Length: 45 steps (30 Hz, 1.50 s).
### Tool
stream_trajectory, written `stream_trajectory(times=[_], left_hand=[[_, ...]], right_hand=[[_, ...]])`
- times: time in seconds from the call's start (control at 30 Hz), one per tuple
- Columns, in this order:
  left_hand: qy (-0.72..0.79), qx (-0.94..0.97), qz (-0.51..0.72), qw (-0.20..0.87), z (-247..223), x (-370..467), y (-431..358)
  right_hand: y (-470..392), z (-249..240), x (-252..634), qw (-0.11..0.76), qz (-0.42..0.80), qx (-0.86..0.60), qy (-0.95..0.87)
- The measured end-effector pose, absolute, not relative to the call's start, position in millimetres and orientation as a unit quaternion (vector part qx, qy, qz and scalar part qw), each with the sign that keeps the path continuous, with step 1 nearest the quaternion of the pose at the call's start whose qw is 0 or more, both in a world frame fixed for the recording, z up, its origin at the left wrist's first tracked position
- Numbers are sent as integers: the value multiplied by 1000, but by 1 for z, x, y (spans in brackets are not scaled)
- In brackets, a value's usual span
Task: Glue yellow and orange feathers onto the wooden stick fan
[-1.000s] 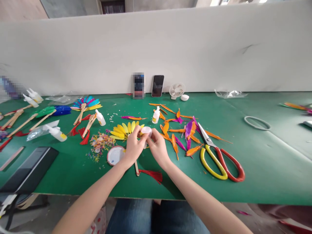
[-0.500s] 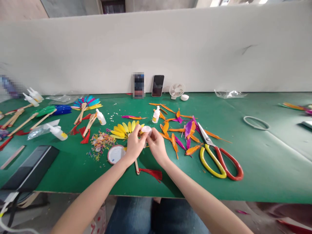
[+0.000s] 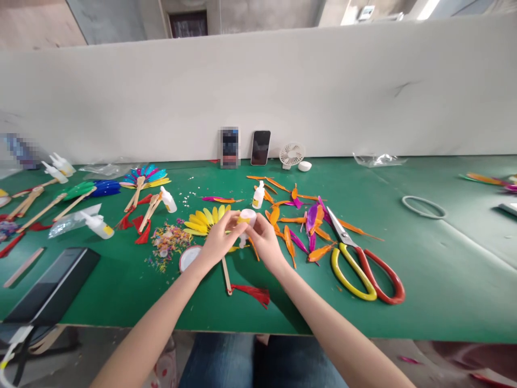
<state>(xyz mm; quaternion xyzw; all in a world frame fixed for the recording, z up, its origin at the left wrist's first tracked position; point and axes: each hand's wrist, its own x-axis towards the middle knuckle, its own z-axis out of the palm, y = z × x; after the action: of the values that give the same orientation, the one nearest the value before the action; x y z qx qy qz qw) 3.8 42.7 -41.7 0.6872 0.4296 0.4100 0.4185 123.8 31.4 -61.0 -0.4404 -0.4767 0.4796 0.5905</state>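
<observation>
Both hands meet over the middle of the green table. My left hand and my right hand are closed round a small white bottle, held with its nozzle pointing down. Just behind my left hand lies a fan of yellow feathers, whose wooden stick and red tassel show below the hands. A round white lid with a red rim is partly hidden by my left wrist. Orange and purple feathers are scattered beyond my right hand.
Large scissors lie to the right. A white glue bottle stands behind the hands. Colourful scraps, finished feather fans and a black power bank are at the left. Two phones and a small fan stand by the wall.
The held bottle has tilted, so its side label and downward nozzle now show. An orange feather has come into view beneath my right hand. The whole view has shifted slightly.
</observation>
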Motion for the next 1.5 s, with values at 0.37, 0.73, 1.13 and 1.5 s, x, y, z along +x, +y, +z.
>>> stream_trajectory(times=[0.37, 0.73, 1.13, 1.5], left_hand=[[484, 779, 200, 345, -22, -19, 34], [507, 704, 240, 434, -28, -13, 28], [540, 614, 408, 406, -27, -19, 32], [543, 542, 478, 429, -38, -27, 39]], right_hand=[[37, -56, 133, 639, 604, -375, -293], [44, -57, 137, 659, 612, -377, -223], [44, -49, 172, 542, 397, -582, -458], [59, -35, 175, 165, 87, -723, -665]])
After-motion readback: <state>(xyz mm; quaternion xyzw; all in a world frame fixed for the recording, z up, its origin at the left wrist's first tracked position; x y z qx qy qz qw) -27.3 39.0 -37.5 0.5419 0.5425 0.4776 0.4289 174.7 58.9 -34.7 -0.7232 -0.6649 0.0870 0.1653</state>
